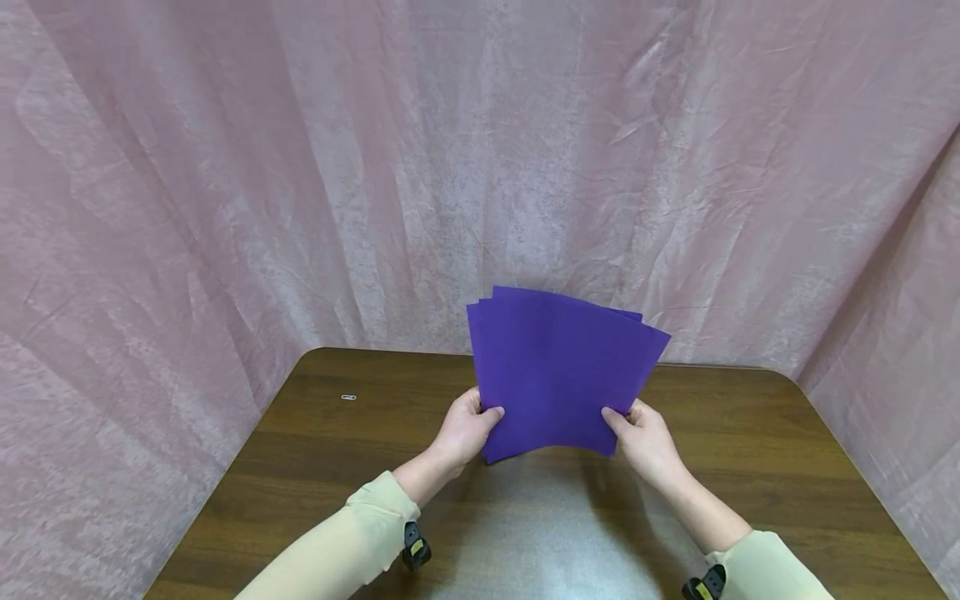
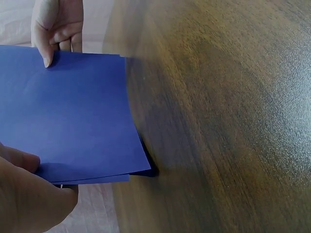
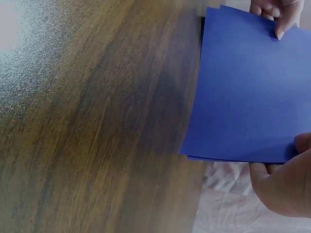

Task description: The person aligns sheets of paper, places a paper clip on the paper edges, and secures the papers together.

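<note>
Several purple sheets of paper are held up above the table in a loose, uneven stack, their top corners fanned apart and the lower edge bowed. My left hand pinches the stack's left edge, thumb on the front face and fingers behind. On the opposite edge my right hand grips the same way. In the left wrist view the paper shows offset layers at its corner beside the left hand. The right wrist view shows the right hand with its fingers under the sheets.
A small paper clip lies on the brown wooden table, toward the far left. Behind the table and along its sides hangs a pink velvet curtain. Light reflects off the front middle of the tabletop.
</note>
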Tool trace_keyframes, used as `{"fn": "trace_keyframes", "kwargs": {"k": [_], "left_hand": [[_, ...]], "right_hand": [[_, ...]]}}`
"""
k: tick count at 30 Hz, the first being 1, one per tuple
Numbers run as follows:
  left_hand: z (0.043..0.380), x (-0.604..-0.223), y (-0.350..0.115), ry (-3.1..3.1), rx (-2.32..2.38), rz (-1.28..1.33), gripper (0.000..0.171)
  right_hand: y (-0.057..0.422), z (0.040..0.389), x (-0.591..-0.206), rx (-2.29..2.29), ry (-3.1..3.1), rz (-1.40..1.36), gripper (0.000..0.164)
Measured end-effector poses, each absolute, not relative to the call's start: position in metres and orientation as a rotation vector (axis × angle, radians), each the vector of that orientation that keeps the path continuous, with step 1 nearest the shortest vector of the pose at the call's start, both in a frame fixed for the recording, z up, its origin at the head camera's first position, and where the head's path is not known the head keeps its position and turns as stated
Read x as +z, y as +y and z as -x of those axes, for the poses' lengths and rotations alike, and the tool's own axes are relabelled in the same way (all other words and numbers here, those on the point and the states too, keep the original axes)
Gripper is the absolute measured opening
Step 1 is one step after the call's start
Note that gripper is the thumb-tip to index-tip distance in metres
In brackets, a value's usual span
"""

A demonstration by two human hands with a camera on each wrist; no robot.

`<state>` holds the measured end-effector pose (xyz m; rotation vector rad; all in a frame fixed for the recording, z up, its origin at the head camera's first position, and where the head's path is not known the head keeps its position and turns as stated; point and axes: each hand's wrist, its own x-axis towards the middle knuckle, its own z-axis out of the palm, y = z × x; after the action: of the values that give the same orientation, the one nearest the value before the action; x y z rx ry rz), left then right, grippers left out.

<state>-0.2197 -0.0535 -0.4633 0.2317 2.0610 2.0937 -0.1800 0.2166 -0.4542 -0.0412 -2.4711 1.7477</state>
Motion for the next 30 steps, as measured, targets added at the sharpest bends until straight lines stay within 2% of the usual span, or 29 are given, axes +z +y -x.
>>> {"fn": "trace_keyframes", "kwargs": {"k": [14, 30], "left_hand": [[0.2193, -0.4659, -0.0499, 2.135, 2.069, -0.229, 0.033], [0.2167, -0.4705, -0.0477, 2.144, 2.094, -0.222, 0.030]], "right_hand": [[0.2160, 0.1796, -0.4570, 1.886, -2.422, 0.028, 0.030], [0.2155, 0.1788, -0.4586, 1.887, -2.449, 0.039, 0.033]]}}
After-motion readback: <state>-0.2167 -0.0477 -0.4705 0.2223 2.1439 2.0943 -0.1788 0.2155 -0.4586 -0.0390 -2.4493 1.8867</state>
